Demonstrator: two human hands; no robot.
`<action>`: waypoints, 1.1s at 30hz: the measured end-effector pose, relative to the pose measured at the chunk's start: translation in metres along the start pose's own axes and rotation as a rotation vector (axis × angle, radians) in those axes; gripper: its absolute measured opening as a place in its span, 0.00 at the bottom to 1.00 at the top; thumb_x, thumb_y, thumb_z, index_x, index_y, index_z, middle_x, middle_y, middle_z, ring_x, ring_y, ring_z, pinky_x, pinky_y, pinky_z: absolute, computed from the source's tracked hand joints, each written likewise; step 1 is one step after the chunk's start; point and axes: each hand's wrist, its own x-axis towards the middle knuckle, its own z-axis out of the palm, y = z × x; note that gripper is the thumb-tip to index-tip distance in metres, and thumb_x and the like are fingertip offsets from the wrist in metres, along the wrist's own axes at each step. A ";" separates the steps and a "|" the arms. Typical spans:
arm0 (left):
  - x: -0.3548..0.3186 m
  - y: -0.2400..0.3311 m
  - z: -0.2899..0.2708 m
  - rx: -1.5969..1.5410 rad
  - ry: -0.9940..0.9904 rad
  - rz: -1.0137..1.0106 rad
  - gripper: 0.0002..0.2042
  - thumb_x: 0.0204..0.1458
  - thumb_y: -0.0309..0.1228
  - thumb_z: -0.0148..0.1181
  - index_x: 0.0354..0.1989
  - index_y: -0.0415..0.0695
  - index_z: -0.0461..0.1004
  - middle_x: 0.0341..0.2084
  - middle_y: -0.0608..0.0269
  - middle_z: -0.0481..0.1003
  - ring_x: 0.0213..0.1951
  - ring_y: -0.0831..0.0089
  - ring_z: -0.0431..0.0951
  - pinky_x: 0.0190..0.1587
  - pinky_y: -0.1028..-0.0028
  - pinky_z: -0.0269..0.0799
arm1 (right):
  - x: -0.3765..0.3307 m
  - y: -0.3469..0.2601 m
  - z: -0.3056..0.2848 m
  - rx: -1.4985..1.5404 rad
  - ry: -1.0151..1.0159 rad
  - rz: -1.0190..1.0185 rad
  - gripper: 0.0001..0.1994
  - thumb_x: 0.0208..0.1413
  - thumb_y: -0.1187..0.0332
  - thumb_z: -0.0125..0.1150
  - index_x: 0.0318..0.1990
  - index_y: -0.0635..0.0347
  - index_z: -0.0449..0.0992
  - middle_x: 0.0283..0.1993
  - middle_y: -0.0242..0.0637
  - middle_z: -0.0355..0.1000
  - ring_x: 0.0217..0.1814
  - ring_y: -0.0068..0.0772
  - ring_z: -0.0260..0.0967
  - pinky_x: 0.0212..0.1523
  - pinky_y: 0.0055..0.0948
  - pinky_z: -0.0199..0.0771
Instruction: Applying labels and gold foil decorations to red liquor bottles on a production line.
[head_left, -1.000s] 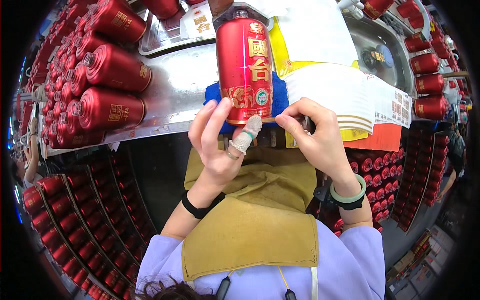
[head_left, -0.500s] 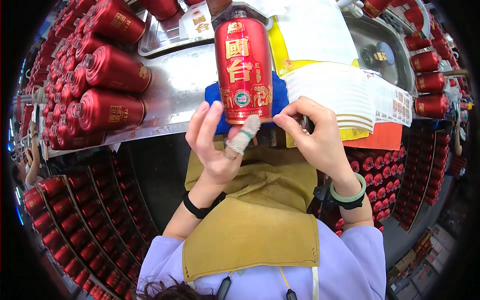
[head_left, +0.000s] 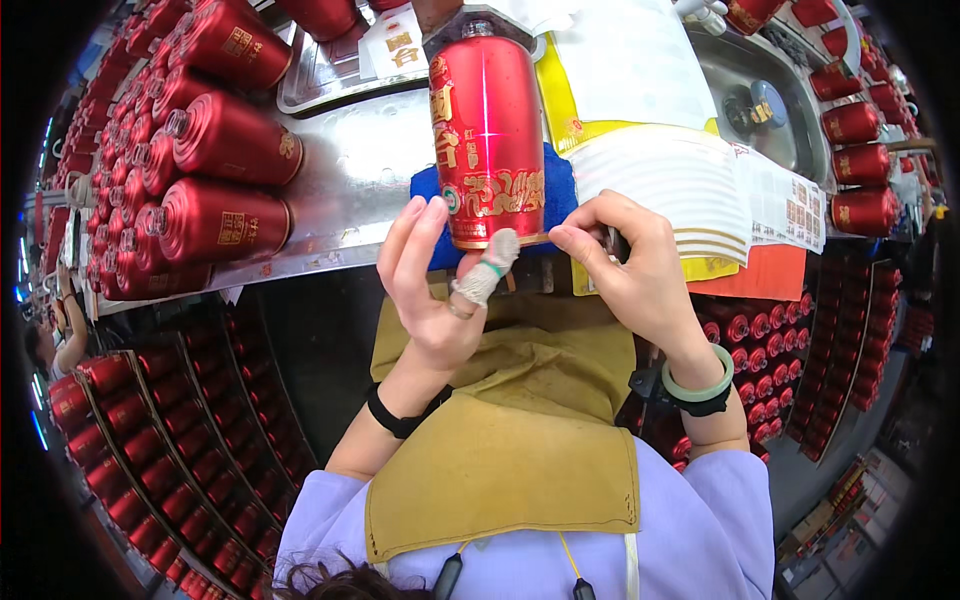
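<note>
Where thumbs meet — red bottle (head_left: 488, 130); hands apart

We stand at a shiny steel worktable (head_left: 350, 170) that runs across the upper part of the view. A steel tray (head_left: 320, 85) sits on it near the far edge. Red metal-look bottles lying in rows (head_left: 200, 150) crowd its left end. Below the table edge, dark crates packed with red bottle tops (head_left: 150, 450) cover the floor at left, and more (head_left: 850, 330) at right.

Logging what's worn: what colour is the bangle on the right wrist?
Pale green bangle, seen clearest in the head view.
</note>
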 end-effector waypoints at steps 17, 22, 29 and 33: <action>0.000 0.007 0.001 -0.153 0.062 -0.204 0.15 0.52 0.17 0.69 0.49 0.39 0.80 0.56 0.49 0.77 0.60 0.51 0.75 0.58 0.58 0.77 | 0.002 -0.003 0.003 -0.001 -0.006 -0.041 0.08 0.58 0.69 0.70 0.33 0.66 0.80 0.29 0.41 0.75 0.26 0.33 0.68 0.30 0.32 0.67; 0.010 0.001 -0.001 -0.118 -0.173 0.064 0.12 0.49 0.19 0.72 0.43 0.37 0.81 0.50 0.54 0.81 0.56 0.50 0.79 0.53 0.60 0.79 | 0.002 0.000 0.003 -0.003 0.014 -0.031 0.07 0.57 0.72 0.70 0.32 0.67 0.79 0.25 0.31 0.69 0.27 0.20 0.60 0.30 0.25 0.61; -0.005 -0.004 -0.006 -0.135 -0.013 -0.195 0.15 0.46 0.16 0.74 0.44 0.34 0.81 0.50 0.51 0.80 0.54 0.53 0.80 0.53 0.63 0.80 | 0.002 -0.004 0.004 -0.002 -0.010 -0.050 0.09 0.58 0.68 0.71 0.33 0.66 0.79 0.28 0.40 0.74 0.25 0.31 0.66 0.30 0.31 0.67; -0.002 0.003 -0.002 -0.050 0.036 -0.080 0.29 0.47 0.15 0.73 0.61 0.34 0.71 0.56 0.51 0.74 0.59 0.51 0.74 0.62 0.58 0.72 | 0.003 -0.003 0.003 -0.026 -0.007 -0.057 0.09 0.58 0.69 0.71 0.33 0.66 0.79 0.28 0.40 0.74 0.25 0.31 0.66 0.30 0.31 0.67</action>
